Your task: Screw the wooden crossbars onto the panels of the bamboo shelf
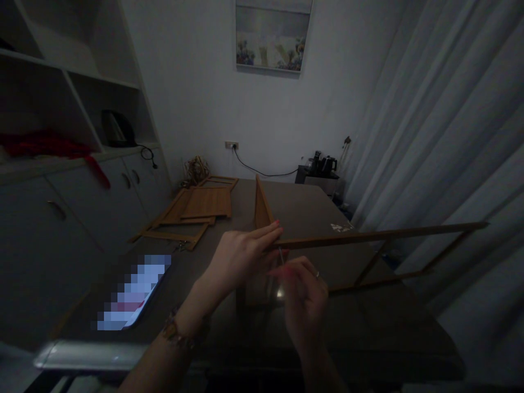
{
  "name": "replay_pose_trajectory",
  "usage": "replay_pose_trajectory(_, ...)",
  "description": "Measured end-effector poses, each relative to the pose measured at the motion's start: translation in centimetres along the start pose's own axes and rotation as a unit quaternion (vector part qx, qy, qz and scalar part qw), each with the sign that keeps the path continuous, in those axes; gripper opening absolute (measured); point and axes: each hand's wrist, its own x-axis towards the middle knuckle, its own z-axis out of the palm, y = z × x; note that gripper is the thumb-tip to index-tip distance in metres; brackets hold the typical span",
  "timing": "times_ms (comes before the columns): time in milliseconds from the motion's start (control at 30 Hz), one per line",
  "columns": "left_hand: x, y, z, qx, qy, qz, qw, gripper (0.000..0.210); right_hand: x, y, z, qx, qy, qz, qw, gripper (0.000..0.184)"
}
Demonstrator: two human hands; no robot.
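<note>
A wooden frame (339,239) with crossbars stretches from the middle of the table out to the right. Near its left end an upright wooden panel (261,202) meets it. My left hand (241,254) is closed round this corner, fingers over the top and thumb underneath. Just below the joint, my right hand (305,295) pinches a thin metal rod (281,254) that points up at the frame's underside. Its lower end is hidden in my fingers, so its exact kind cannot be made out.
More wooden panels and frames (207,202) lie at the back left, with small metal hardware (182,245) beside them. A lit phone (137,295) rests near the left edge. White scraps (341,227) lie beyond the frame. Curtains (462,136) hang on the right.
</note>
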Motion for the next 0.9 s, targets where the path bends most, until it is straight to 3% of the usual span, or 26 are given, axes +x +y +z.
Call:
replay_pose_trajectory(267,0.0,-0.1,-0.1,0.004,0.002,0.009,1.0,0.035,-1.0,0.8,0.0,0.022,-0.004,0.01,1.0,0.017)
replay_pose_trajectory(700,-0.1,-0.1,0.3,-0.001,0.018,0.021,1.0,0.034,1.8,2.5,-4.1,-0.002,-0.184,-0.175,0.967,0.035)
replay_pose_trajectory(900,-0.2,-0.3,0.5,0.001,0.029,0.025,0.999,0.034,2.0,2.3,-4.4,-0.048,-0.162,-0.204,0.964,0.028)
